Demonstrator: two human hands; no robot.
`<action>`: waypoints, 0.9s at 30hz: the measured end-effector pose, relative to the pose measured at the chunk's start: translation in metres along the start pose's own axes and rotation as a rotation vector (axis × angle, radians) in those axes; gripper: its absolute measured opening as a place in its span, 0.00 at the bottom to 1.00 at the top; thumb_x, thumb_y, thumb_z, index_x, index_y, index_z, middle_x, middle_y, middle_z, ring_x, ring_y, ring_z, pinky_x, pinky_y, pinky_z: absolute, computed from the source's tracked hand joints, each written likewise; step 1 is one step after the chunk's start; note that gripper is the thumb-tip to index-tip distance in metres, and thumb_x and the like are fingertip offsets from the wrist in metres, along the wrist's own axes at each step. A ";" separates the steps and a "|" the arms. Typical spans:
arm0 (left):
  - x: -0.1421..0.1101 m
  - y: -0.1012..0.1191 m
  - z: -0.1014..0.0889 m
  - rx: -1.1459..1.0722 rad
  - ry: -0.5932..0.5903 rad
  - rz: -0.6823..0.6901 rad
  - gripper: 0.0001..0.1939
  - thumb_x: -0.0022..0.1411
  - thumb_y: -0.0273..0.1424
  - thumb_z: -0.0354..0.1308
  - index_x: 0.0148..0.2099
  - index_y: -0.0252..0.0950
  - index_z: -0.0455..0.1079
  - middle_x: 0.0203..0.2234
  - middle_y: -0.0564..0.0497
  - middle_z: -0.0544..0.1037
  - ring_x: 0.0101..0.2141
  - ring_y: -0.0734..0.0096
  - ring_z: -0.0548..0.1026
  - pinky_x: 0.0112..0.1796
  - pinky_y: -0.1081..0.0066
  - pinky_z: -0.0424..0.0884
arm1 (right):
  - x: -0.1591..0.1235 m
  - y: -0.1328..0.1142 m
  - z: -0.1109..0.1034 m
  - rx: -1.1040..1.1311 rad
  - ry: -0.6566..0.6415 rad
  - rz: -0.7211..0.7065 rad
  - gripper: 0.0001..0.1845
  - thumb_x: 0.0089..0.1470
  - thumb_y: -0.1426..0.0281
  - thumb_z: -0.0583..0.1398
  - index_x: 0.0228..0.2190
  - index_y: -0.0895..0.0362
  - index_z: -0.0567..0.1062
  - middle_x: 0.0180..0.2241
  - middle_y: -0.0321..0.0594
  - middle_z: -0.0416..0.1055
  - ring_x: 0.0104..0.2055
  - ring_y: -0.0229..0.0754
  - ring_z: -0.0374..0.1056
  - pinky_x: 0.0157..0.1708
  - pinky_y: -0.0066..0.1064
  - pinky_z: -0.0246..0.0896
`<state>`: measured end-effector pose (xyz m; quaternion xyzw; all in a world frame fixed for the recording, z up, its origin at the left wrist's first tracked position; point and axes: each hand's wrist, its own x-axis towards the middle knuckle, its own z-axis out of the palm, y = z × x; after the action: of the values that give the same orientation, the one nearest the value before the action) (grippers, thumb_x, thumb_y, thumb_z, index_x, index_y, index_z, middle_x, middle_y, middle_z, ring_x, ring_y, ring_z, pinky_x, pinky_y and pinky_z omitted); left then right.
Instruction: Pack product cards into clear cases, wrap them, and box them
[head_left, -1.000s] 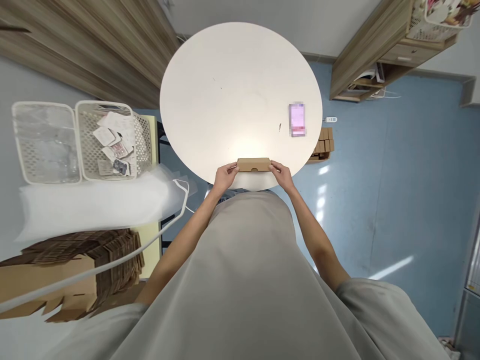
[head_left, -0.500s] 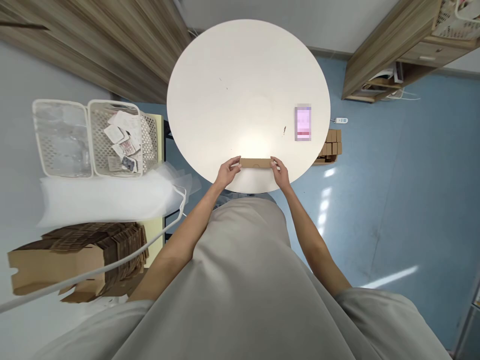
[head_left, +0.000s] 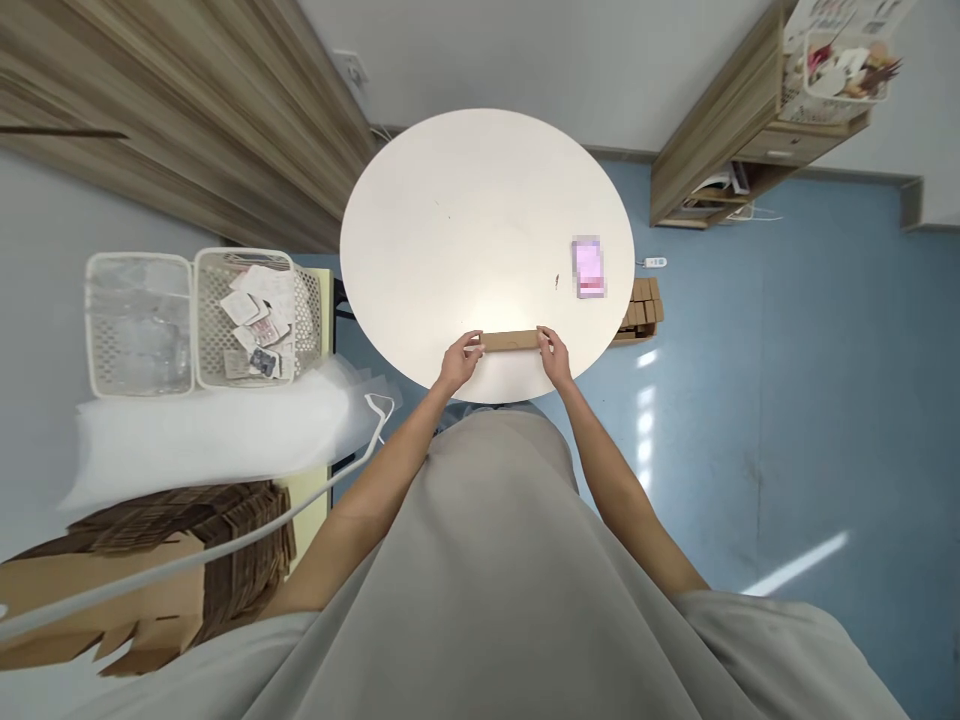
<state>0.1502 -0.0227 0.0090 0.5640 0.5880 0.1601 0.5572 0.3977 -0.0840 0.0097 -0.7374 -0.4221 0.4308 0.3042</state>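
Compared with one second ago, the slim cardboard box (head_left: 510,341) has turned in your grasp and presents a narrower profile. Your left hand (head_left: 460,362) pinches its left end with the fingers; your right hand (head_left: 555,358) pinches its right end. The box is over the near side of the round worktop (head_left: 465,180); surface contact cannot be determined.
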 end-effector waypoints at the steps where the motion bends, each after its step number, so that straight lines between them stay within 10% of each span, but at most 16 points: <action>1: 0.001 0.001 -0.001 0.006 0.005 0.006 0.29 0.70 0.46 0.59 0.67 0.40 0.71 0.57 0.40 0.80 0.43 0.61 0.84 0.50 0.59 0.79 | -0.001 -0.002 0.000 -0.009 0.013 0.006 0.33 0.74 0.51 0.45 0.66 0.54 0.71 0.67 0.49 0.70 0.63 0.44 0.69 0.58 0.35 0.69; 10: -0.026 -0.013 0.014 0.066 0.054 0.057 0.26 0.68 0.37 0.63 0.66 0.39 0.72 0.59 0.40 0.81 0.44 0.56 0.84 0.55 0.54 0.77 | -0.032 0.003 -0.001 -0.083 0.151 0.048 0.31 0.70 0.52 0.54 0.59 0.61 0.78 0.62 0.57 0.76 0.61 0.47 0.73 0.63 0.40 0.67; 19: -0.077 -0.064 0.051 -0.056 0.029 -0.136 0.15 0.65 0.36 0.64 0.48 0.33 0.81 0.50 0.33 0.85 0.56 0.43 0.80 0.59 0.50 0.73 | -0.129 0.045 0.037 0.418 0.191 0.411 0.21 0.52 0.52 0.71 0.33 0.56 0.75 0.36 0.42 0.81 0.44 0.44 0.78 0.46 0.34 0.75; 27: -0.118 -0.074 0.086 -0.156 -0.013 -0.151 0.20 0.66 0.34 0.66 0.58 0.36 0.80 0.56 0.38 0.84 0.59 0.48 0.80 0.60 0.54 0.74 | -0.188 0.068 0.010 0.498 0.233 0.472 0.22 0.39 0.63 0.77 0.34 0.54 0.74 0.33 0.39 0.80 0.40 0.42 0.77 0.45 0.33 0.73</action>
<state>0.1553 -0.1832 -0.0238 0.4741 0.6108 0.1594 0.6138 0.3623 -0.2808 0.0213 -0.7618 -0.0850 0.4919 0.4129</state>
